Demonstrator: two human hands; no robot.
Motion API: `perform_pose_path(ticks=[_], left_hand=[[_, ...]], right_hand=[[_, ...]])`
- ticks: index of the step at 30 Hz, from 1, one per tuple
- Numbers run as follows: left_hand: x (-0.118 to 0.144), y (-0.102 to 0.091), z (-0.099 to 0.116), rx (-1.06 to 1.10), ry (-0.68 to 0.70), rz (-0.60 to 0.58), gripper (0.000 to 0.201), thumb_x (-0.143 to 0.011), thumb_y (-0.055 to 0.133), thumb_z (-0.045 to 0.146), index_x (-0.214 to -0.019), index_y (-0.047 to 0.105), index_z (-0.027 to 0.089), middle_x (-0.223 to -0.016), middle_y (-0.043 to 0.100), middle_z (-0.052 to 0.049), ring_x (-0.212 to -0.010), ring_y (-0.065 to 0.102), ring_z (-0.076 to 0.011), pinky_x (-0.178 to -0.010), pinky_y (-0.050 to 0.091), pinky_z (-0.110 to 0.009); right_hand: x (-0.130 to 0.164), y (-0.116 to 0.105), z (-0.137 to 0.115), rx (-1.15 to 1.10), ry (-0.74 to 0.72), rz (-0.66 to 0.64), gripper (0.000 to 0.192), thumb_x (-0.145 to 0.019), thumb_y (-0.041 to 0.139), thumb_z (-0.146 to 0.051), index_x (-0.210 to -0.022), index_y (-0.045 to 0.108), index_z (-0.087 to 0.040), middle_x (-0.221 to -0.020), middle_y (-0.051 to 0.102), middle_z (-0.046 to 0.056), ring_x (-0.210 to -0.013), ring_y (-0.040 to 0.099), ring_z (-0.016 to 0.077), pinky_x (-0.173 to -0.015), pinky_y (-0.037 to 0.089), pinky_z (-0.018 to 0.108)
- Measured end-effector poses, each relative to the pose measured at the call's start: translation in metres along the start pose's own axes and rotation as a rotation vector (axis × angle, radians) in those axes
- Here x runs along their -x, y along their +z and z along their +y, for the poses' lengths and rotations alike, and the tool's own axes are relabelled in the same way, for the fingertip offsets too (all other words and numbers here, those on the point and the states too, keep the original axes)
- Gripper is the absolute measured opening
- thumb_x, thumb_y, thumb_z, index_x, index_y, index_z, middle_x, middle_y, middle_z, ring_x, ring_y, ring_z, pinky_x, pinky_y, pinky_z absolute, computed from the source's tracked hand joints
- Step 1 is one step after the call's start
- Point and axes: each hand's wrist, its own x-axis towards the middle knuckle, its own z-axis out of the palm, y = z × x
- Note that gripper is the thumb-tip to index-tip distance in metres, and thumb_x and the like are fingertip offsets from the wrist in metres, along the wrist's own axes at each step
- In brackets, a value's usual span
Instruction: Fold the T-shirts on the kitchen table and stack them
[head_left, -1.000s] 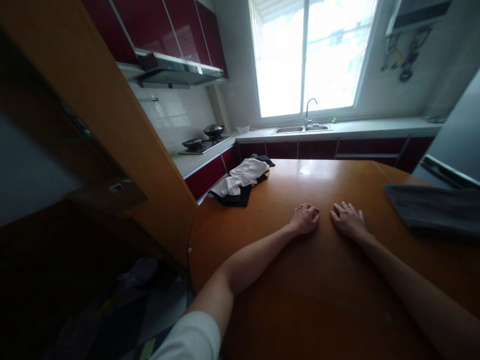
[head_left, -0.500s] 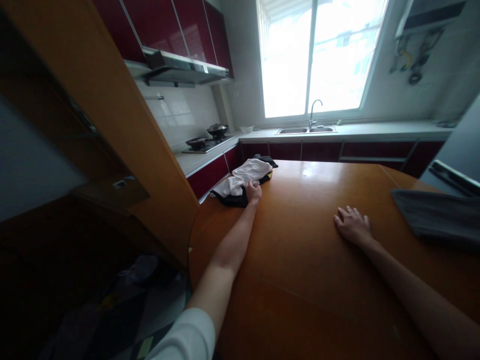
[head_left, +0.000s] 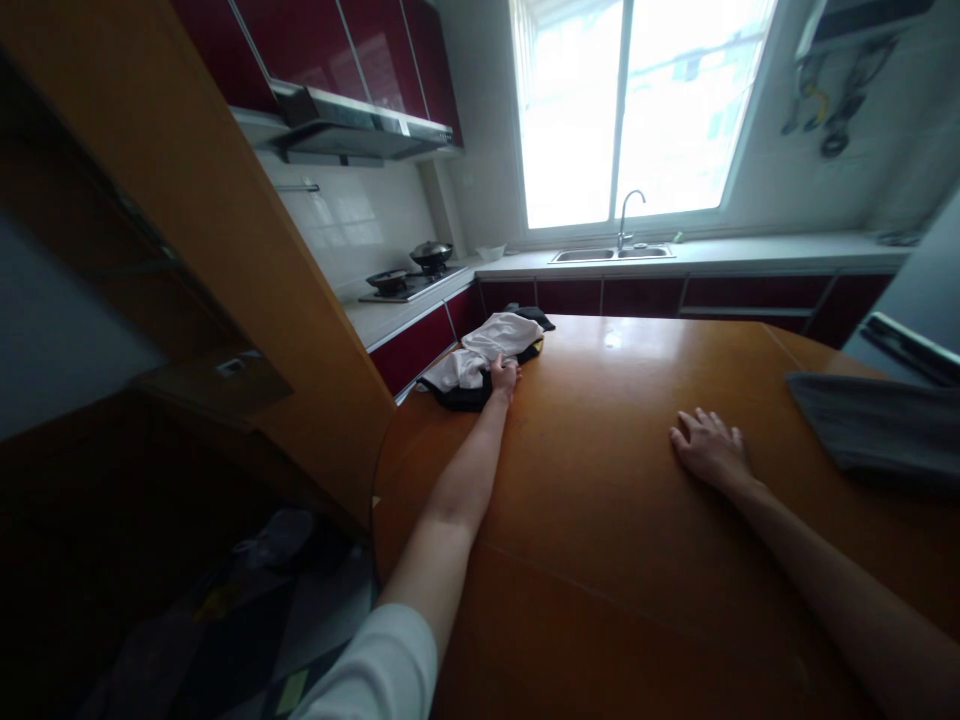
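Observation:
A loose heap of clothes lies at the table's far left: a crumpled white garment (head_left: pixel 487 340) on top, black cloth (head_left: pixel 459 397) under it and a bit of yellow at its right side. My left hand (head_left: pixel 505 378) reaches out to the heap's near edge, its fingers curled at the white fabric; the fingertips are partly hidden. Flat on the bare tabletop, my right hand (head_left: pixel 709 447) rests palm down with fingers apart, holding nothing. To its right lies a folded dark grey cloth (head_left: pixel 877 425).
The round-ended wooden table (head_left: pixel 600 500) fills the foreground. Beyond it run a counter with a sink (head_left: pixel 611 255) and a stove (head_left: pixel 412 285) bearing a lidded wok (head_left: pixel 431 253) and a pan. A wooden partition (head_left: pixel 247 250) rises at the left, near the table's edge.
My left hand has turned slightly at the edge of the white garment, its thumb now higher. The right hand stays on the table. The view has shifted a little.

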Motion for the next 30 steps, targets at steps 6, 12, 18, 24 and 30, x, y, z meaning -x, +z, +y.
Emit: perform_pose_path(ticks=[6, 12, 18, 24, 30], left_hand=[[-0.003, -0.004, 0.003, 0.16, -0.04, -0.011, 0.062, -0.092, 0.059, 0.017, -0.15, 0.037, 0.018, -0.094, 0.066, -0.004, -0.083, 0.07, -0.0124, -0.075, 0.054, -0.023], [0.0, -0.007, 0.006, 0.234, -0.024, -0.068, 0.062, -0.093, 0.055, 0.014, -0.152, 0.034, 0.02, -0.108, 0.066, -0.007, -0.095, 0.07, -0.0127, -0.076, 0.054, -0.02], [0.012, 0.013, 0.014, 0.175, 0.069, -0.156, 0.069, -0.084, 0.065, 0.013, -0.149, 0.043, 0.023, -0.13, 0.062, -0.01, -0.099, 0.069, -0.0157, -0.069, 0.051, -0.018], [0.027, 0.041, 0.021, -0.038, 0.292, -0.335, 0.069, -0.081, 0.068, 0.017, -0.147, 0.049, 0.024, -0.158, 0.037, -0.013, -0.101, 0.068, -0.0192, -0.071, 0.053, -0.023], [0.064, 0.076, 0.036, -0.116, 0.423, -0.602, 0.066, -0.082, 0.07, 0.023, -0.146, 0.052, 0.024, -0.161, 0.031, -0.014, -0.097, 0.07, -0.0215, -0.075, 0.056, -0.03]], right_hand=[[0.0, 0.001, 0.0, 0.004, 0.0, 0.0, 0.059, -0.099, 0.031, -0.049, -0.146, 0.05, -0.019, -0.159, 0.038, 0.015, -0.149, 0.028, 0.0335, -0.118, 0.022, 0.059], [0.0, 0.0, -0.001, 0.003, 0.004, -0.006, 0.059, -0.1, 0.03, -0.05, -0.147, 0.049, -0.019, -0.16, 0.037, 0.015, -0.15, 0.027, 0.0336, -0.118, 0.022, 0.059], [-0.001, -0.001, -0.002, 0.008, 0.011, -0.012, 0.058, -0.1, 0.032, -0.048, -0.147, 0.049, -0.02, -0.159, 0.038, 0.015, -0.149, 0.029, 0.0334, -0.117, 0.023, 0.06], [0.0, -0.003, -0.004, 0.015, 0.004, -0.012, 0.057, -0.1, 0.032, -0.047, -0.146, 0.05, -0.019, -0.159, 0.039, 0.015, -0.149, 0.029, 0.0332, -0.117, 0.023, 0.059], [0.001, -0.002, -0.005, -0.01, 0.009, -0.006, 0.057, -0.099, 0.034, -0.047, -0.146, 0.05, -0.019, -0.16, 0.038, 0.014, -0.15, 0.027, 0.0332, -0.118, 0.021, 0.058]])
